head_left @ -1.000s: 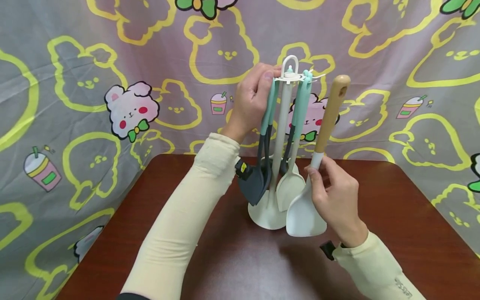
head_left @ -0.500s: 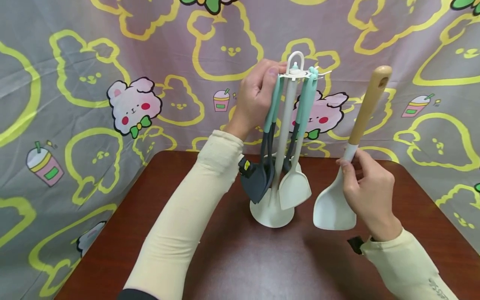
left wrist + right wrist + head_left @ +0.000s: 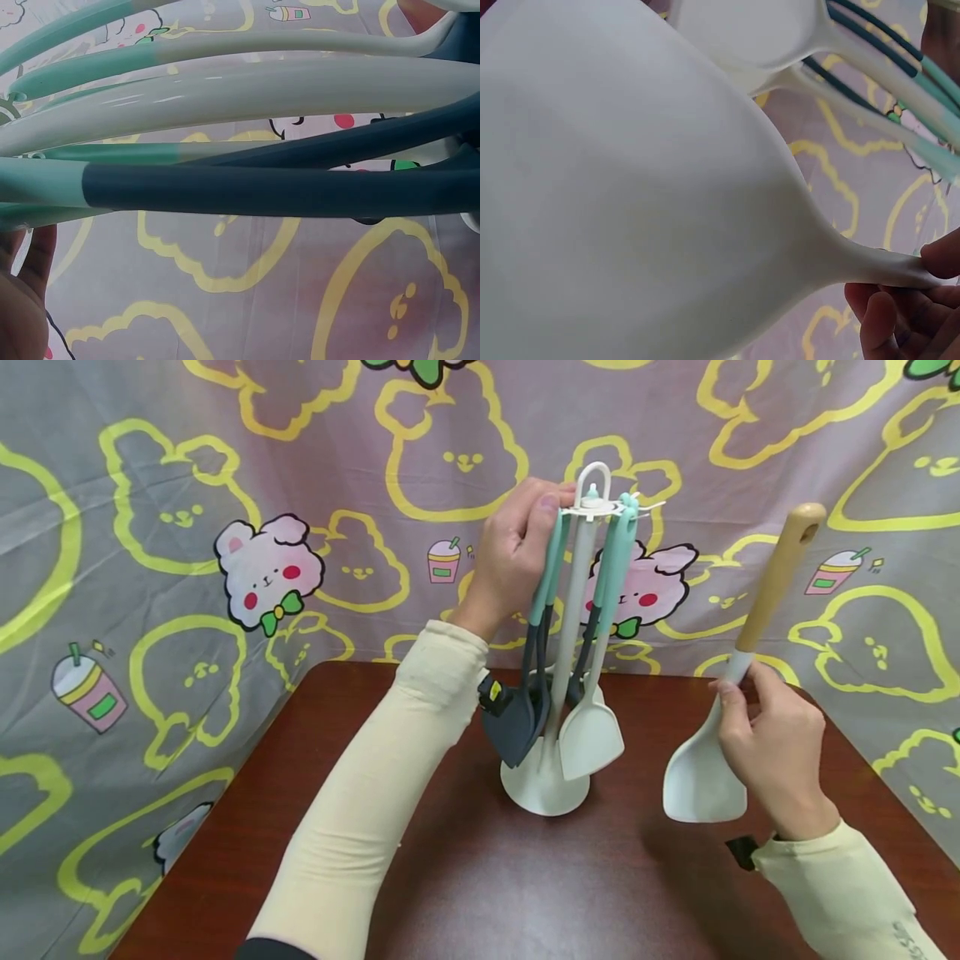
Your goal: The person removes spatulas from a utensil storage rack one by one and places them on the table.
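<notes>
A white utensil rack (image 3: 545,795) stands upright on the table, a loop at its top. My left hand (image 3: 517,547) grips the rim of its top disc. Dark-headed utensils (image 3: 510,727) and a white-headed turner (image 3: 590,742) hang there by mint handles. Off to the right, my right hand (image 3: 776,752) pinches a white spatula (image 3: 701,781) at its neck, blade down, wooden handle up, apart from the rack. That blade (image 3: 645,187) fills much of the right wrist view. In the left wrist view, a dark shaft (image 3: 285,191) crosses before the rack's pole (image 3: 300,90).
The reddish-brown table (image 3: 465,893) extends around the rack, its back edge close to a patterned curtain (image 3: 360,443). Curtain folds also line the left and right sides. The left forearm (image 3: 360,810) spans the table's left part.
The right hand has carried the white spatula rightward, away from the rack. My left hand keeps hold of the rack top; a slight view shift accompanies this.
</notes>
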{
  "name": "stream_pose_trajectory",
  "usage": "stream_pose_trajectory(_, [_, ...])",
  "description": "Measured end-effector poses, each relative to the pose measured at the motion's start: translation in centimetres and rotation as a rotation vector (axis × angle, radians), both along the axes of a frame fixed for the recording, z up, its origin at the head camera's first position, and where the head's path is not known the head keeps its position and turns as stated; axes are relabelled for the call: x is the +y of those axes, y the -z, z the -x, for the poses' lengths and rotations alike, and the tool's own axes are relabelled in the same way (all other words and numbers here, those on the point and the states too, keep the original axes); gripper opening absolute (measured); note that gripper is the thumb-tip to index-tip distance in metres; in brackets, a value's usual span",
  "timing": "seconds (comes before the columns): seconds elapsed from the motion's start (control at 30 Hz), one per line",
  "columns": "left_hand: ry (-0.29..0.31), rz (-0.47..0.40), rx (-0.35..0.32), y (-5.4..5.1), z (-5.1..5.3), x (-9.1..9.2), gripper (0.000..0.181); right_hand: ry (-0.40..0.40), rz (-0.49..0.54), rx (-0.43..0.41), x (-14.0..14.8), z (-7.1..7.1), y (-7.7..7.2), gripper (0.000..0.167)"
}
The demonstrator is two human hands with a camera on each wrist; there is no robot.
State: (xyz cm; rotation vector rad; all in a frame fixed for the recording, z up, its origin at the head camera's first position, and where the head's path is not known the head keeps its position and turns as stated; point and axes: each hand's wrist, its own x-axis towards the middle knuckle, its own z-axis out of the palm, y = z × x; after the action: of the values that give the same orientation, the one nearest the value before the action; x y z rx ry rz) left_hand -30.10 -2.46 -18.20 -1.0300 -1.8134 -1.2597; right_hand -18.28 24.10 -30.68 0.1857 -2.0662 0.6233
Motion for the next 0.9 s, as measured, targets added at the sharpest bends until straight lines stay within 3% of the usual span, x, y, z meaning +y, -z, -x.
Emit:
stream_pose_trajectory(0.33, [0.004,-0.011,-0.02,0.1,0.0,0.1,0.03,0.076,-0.02,-0.089,2.7,1.3,0.8,0.015])
stream_pose_trajectory(0.63, [0.026,-0.035,0.022,0.1,0.2,0.3,0.031,0.132,-0.056,-0.263,5.2,2.4,1.3,0.017])
stream_pose_trajectory(0.9, [0.021,-0.033,-0.01,0.0,0.0,0.3,0.031,0.137,-0.117,-0.387,7.4,2.9,1.6,0.017])
